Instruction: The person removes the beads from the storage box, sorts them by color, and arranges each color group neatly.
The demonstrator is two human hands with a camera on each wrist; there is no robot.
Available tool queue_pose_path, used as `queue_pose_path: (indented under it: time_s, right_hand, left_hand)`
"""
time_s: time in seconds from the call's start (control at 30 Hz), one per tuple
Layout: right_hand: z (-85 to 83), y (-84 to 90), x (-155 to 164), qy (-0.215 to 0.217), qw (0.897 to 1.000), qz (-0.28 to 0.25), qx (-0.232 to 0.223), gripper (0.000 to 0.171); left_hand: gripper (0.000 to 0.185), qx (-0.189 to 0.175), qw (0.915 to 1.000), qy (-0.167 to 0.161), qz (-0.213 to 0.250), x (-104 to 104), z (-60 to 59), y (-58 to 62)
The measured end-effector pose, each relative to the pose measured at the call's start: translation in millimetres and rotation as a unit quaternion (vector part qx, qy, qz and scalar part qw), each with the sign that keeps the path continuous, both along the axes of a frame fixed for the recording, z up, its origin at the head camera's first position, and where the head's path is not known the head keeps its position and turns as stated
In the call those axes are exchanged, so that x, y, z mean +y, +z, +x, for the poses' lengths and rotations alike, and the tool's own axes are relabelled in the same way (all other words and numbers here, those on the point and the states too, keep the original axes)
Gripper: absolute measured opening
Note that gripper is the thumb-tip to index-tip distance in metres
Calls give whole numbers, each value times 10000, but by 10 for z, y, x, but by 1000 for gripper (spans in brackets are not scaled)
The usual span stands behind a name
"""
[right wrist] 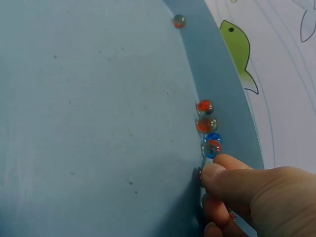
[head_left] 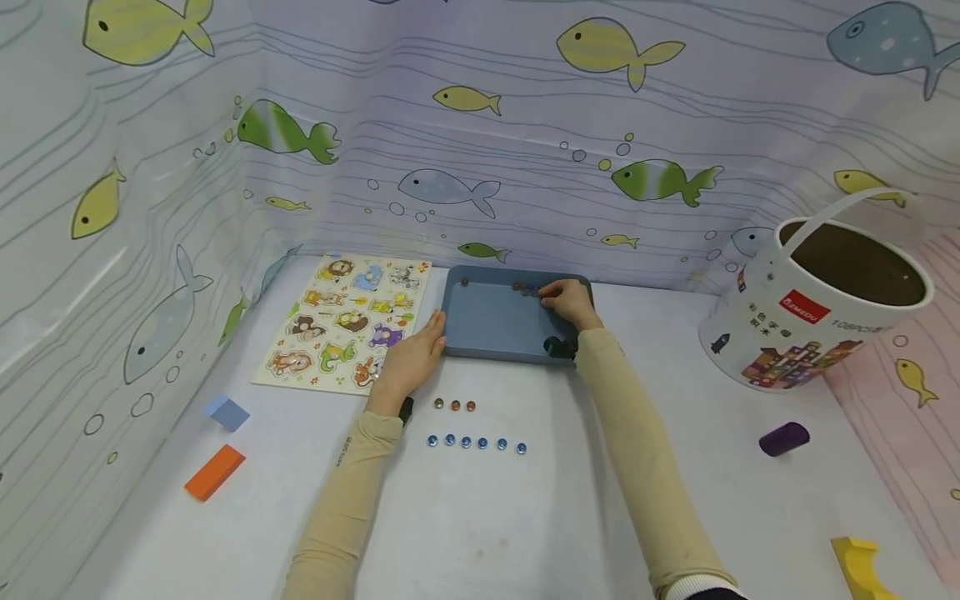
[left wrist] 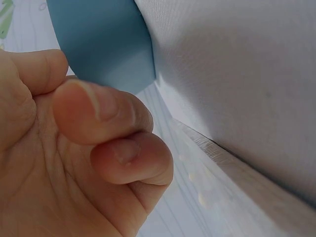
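A blue-grey tray (head_left: 495, 321) lies flat at the back of the table. My left hand (head_left: 411, 360) rests against its left edge with the fingers fairly straight. My right hand (head_left: 572, 302) reaches over the right part of the tray, thumb and fingers pinching at a glass marble that they mostly hide. Along the tray's far wall, beside those fingertips, sit orange marbles (right wrist: 206, 124) and a blue marble (right wrist: 213, 139). One lone marble (right wrist: 179, 20) lies farther off by the same wall, near the tray's far left corner in the head view.
In front of the tray lie a short row of brownish marbles (head_left: 455, 406) and a longer row of blue marbles (head_left: 482, 443). An animal puzzle board (head_left: 337, 321) is left. Around them are a blue block (head_left: 227, 413), orange block (head_left: 214, 472), purple cylinder (head_left: 784, 439), yellow block (head_left: 858, 567) and white bucket (head_left: 795, 317).
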State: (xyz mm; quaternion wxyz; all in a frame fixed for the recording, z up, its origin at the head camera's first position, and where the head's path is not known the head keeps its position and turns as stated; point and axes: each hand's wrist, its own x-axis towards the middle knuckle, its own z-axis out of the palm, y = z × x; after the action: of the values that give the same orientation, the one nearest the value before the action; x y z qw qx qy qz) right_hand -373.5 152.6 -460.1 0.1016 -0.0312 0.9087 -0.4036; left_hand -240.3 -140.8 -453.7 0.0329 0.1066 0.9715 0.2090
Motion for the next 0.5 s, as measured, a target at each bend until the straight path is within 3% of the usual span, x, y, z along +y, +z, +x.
queue_pose_path:
  time_s: [0.3,0.5]
  right_hand:
    - [94,155,-15,259,9985,-470,-84,29]
    - [353,384,-115,726,9930,-931,-60,33]
  left_hand:
    - [53,-7,10000,-2,-31,-3,3,-9]
    - [52,4,10000,9,-50,-10,-9,-17]
